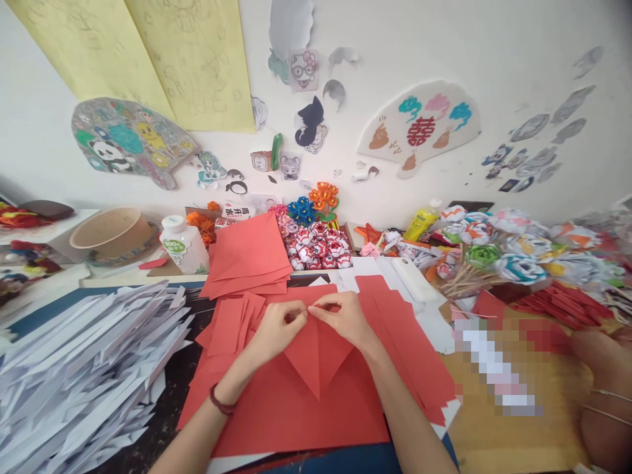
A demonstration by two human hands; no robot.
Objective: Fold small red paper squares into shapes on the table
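Note:
My left hand (276, 327) and my right hand (343, 316) meet at the table's middle, fingers pinched on the top edge of a folded red paper (316, 359). The paper is folded into a downward-pointing triangle and lies on a large red sheet (296, 415). A dark red band circles my left wrist. More red sheets lie under and around both hands.
A stack of red paper (249, 260) lies behind my hands. Folded white paper pieces (83, 368) pile at the left. A white bottle (185, 245), a brown paper bowl (111, 234), paper flowers (498, 253) and red-white paper balls (318, 249) line the back. Another person's arm (605, 388) rests at right.

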